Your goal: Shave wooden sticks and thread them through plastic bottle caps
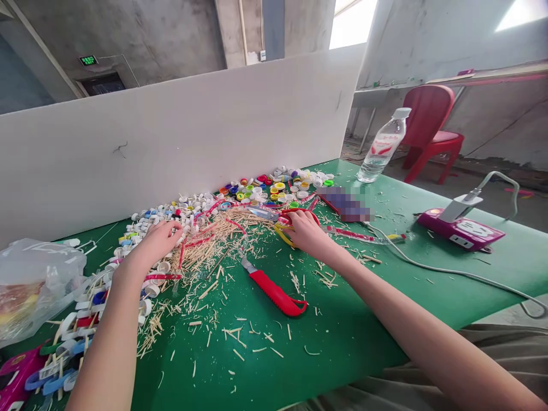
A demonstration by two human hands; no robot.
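Observation:
My right hand [305,231] is closed around the red and yellow handles of a pair of scissors [286,233], whose blades [262,213] point left over the wood bits. At the edge of a heap of bottle caps [192,208], my left hand [159,244] hovers with bent fingers slightly apart; nothing shows between them. Thin wooden sticks [201,254], many broken short, lie spread between the hands. Red-marked clear strips [233,225] run across them. In front of the scissors lies a red-handled folding knife [274,291] with its blade out.
A water bottle [383,148] stands at the back right edge. A phone [342,204] is wired by a white cable [428,267] to a purple power strip [462,228]. On the left is a plastic bag [38,285]. A white board [180,142] walls off the green table's [342,337] rear.

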